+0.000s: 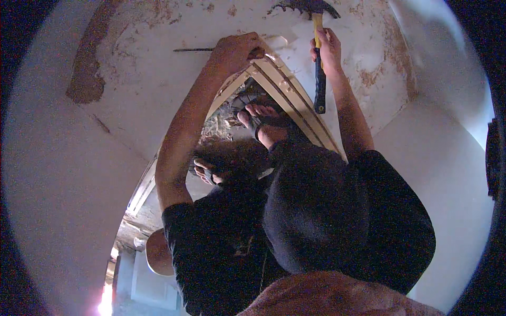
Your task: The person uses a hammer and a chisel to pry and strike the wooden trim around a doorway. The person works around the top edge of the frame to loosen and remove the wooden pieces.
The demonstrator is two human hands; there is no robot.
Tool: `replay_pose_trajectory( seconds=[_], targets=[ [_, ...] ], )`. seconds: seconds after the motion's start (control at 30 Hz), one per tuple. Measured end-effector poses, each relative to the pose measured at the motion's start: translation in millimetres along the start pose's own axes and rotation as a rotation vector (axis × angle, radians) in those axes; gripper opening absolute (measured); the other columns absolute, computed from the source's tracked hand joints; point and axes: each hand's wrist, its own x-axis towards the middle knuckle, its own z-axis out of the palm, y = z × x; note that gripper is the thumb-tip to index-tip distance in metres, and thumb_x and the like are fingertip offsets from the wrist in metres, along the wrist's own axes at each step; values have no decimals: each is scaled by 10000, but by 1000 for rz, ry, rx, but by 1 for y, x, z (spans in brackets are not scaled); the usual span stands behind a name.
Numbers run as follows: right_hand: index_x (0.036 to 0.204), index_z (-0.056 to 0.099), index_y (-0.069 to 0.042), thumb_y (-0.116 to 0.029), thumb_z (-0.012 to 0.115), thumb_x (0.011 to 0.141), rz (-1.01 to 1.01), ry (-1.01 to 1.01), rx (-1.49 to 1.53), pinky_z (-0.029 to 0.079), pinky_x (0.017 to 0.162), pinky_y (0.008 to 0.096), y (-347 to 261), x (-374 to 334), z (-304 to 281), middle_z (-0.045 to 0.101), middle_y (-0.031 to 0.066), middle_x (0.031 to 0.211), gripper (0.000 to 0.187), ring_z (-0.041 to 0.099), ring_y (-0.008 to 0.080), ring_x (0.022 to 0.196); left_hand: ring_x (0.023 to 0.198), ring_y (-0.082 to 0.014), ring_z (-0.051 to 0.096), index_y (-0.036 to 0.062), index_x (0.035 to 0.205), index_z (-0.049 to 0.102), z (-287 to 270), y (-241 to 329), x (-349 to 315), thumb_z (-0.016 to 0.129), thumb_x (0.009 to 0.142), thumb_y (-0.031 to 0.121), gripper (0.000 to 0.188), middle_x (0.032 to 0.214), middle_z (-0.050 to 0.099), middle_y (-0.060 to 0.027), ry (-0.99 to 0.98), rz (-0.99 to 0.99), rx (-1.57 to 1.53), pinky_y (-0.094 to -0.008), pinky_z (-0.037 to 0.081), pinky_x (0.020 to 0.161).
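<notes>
Bare white wall (158,89) lies open left of the left hand (234,51). Between both hands, the pale frame (295,100) crowds the gap; the hammer (318,52) blocks the far right.

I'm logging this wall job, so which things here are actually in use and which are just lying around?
In use: hammer in the right hand; thin metal chisel held by the left hand against the white wall.

Lying about: rubble on the floor by the feet; round tan object below.

The hammer (318,58) has a yellow shaft, a black grip and a dark head. The wall (147,89) is white, blotched with brown patches. The frame (295,100) is cream with darker grooves. The shirt (316,231) is black.
</notes>
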Motion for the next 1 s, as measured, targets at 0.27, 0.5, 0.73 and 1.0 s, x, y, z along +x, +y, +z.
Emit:
replay_pose_trajectory(
  seconds=[0.27,0.5,0.73,1.0],
  targets=[
    [924,448,-62,-294,542,925,-24,11,6,351,328,279,6,1,-3,515,60,566,250,437,129,354,789,-293,652,123,963,653,-38,22,-73,698,728,213,255,918,662,-92,-536,-26,71,-397,524,722],
    [908,451,-68,-326,553,919,23,37,-21,343,321,269,1,-1,-2,510,54,555,277,438,126,353,797,-317,643,68,904,623,-48,25,-60,683,747,256,253,929,653,-108,-52,-376,-170,-438,506,726],
    [894,461,-61,-330,552,921,30,15,9,343,322,266,2,-1,5,514,48,565,285,442,122,359,863,-349,634,56,1282,421,8,43,-13,637,799,227,556,984,627,-204,67,-449,94,-457,515,724],
    [918,466,-77,-285,537,927,0,61,-44,346,327,260,8,0,-1,507,40,590,220,431,111,361,722,-271,656,48,960,607,-24,84,-68,712,746,272,327,848,662,-121,-18,-181,-425,-392,531,670]
  ],
)
